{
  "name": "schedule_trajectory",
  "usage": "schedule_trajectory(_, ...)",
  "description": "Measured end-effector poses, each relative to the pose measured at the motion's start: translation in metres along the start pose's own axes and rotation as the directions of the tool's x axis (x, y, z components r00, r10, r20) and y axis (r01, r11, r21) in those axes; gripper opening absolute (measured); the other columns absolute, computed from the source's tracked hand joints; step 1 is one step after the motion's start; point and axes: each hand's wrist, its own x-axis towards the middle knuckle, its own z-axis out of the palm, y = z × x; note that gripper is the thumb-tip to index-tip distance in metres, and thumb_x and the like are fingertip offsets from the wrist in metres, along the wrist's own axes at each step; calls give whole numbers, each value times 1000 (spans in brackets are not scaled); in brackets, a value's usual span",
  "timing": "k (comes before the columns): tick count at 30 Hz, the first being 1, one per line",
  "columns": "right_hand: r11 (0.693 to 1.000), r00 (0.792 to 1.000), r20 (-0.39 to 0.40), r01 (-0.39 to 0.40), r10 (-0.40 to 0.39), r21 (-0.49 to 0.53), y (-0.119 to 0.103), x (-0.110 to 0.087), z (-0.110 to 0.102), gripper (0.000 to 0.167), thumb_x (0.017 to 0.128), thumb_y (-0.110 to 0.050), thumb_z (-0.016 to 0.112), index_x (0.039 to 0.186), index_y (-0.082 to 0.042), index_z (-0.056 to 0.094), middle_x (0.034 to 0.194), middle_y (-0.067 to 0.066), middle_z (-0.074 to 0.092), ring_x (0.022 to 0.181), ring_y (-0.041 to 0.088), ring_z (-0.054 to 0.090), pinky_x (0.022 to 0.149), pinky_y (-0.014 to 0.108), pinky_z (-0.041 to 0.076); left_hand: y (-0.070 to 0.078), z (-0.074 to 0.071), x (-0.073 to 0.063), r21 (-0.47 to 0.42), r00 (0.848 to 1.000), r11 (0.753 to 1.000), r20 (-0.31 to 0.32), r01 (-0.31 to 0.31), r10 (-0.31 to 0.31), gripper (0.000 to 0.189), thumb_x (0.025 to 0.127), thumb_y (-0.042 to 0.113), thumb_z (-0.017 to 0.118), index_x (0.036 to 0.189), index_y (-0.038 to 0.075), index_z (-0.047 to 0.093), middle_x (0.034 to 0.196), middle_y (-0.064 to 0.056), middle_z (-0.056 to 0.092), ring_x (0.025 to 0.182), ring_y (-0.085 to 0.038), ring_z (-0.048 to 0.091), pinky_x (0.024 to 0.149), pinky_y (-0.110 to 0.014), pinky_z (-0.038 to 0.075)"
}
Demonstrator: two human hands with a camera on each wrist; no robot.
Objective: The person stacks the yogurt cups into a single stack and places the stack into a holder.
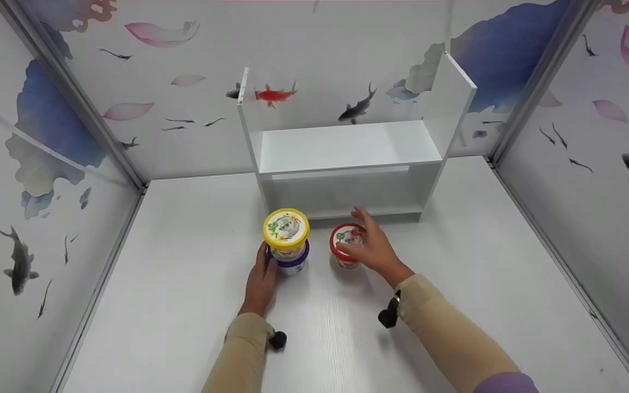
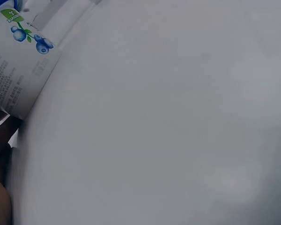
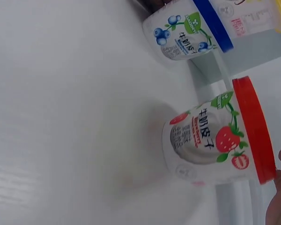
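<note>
A yellow-lidded tub [image 1: 286, 229] sits stacked on a blue-lidded tub [image 1: 292, 264] in front of the shelf. My left hand [image 1: 260, 284] holds the blue-lidded tub low on its left side, thumb towards me. In the left wrist view that tub [image 2: 23, 65] shows blueberries on its white wall, with fingers at its base. To the right stands a red-lidded strawberry tub [image 3: 206, 136] on the table. My right hand [image 1: 374, 248] is spread over the right side of its lid, thumb and fingers apart, not curled round it.
Just behind the tubs stands a white shelf unit [image 1: 347, 146] with tall side panels and a low bottom board. White walls [image 1: 194, 147] painted with fish and petals enclose the white table [image 1: 183, 262] at the back and both sides.
</note>
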Motion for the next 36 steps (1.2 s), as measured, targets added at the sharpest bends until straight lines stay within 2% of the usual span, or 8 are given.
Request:
schedule_trajectory(4, 999, 1000, -9, -13, 13, -43, 13, -4, -4, 107, 78, -49, 86, 160, -19, 25, 159, 4, 38, 146, 31, 35, 119, 53, 31, -1, 0, 0, 13, 1000, 1000, -13, -18, 18, 59, 109, 44, 34, 163, 24, 19, 165, -7, 29, 151, -29, 27, 123, -49, 22)
schedule_trajectory(8, 999, 1000, 1, -14, 14, -50, 25, -7, -6, 109, 76, -46, 88, 160, -16, 25, 160, 7, 37, 146, 30, 34, 118, 55, 30, -2, 1, 0, 14, 999, 999, -18, -31, 31, 63, 108, 53, 30, 162, 22, 21, 164, -8, 30, 151, -30, 28, 123, -49, 23)
schedule_trajectory(12, 1000, 999, 24, -22, 22, -19, 33, -10, -4, 113, 73, -40, 91, 160, -15, 24, 160, 13, 36, 144, 31, 37, 117, 56, 32, -2, 2, -1, 0, 1000, 1000, -17, -8, 8, 69, 105, 62, 25, 162, 24, 20, 165, -6, 29, 151, -28, 27, 123, -48, 22)
schedule_trajectory(16, 998, 997, 32, -66, 66, -8, 38, -14, 0, 117, 72, -43, 92, 161, -15, 21, 157, 14, 38, 143, 32, 38, 117, 56, 33, -2, 2, -1, 3, 1000, 1000, -18, 6, -6, 74, 103, 67, 20, 163, 24, 20, 165, -6, 29, 152, -28, 26, 123, -48, 21)
schedule_trajectory(21, 989, 989, 35, -144, 144, 21, 42, -18, 5, 117, 72, -40, 92, 161, -14, 20, 156, 13, 40, 144, 33, 37, 117, 57, 32, -2, 2, -3, 7, 999, 1000, -30, -16, 17, 76, 102, 68, 20, 162, 22, 20, 164, -7, 30, 151, -29, 27, 123, -49, 21)
schedule_trajectory(28, 982, 983, 16, -181, 180, 45, 41, -19, 8, 113, 72, -38, 93, 158, -14, 25, 152, 11, 44, 141, 31, 41, 115, 55, 36, -1, 2, -3, -2, 999, 999, -36, -39, 39, 67, 106, 59, 23, 162, 23, 22, 164, -7, 31, 151, -28, 27, 123, -48, 21)
schedule_trajectory(32, 983, 985, 11, -175, 174, 56, 38, -17, 8, 111, 71, -39, 93, 157, -12, 27, 149, 11, 47, 137, 30, 46, 113, 53, 40, -1, 1, -2, -13, 1000, 1000, -27, -16, 15, 69, 104, 64, 23, 162, 26, 22, 164, -6, 31, 151, -29, 27, 123, -50, 21)
schedule_trajectory(36, 989, 991, 4, -136, 136, 66, 32, -11, 7, 106, 72, -38, 92, 155, -11, 31, 144, 11, 51, 131, 29, 50, 110, 51, 44, -2, -2, -1, -60, 1000, 998, -21, 7, -8, 67, 102, 67, 25, 161, 35, 20, 163, -6, 34, 150, -30, 31, 122, -53, 22)
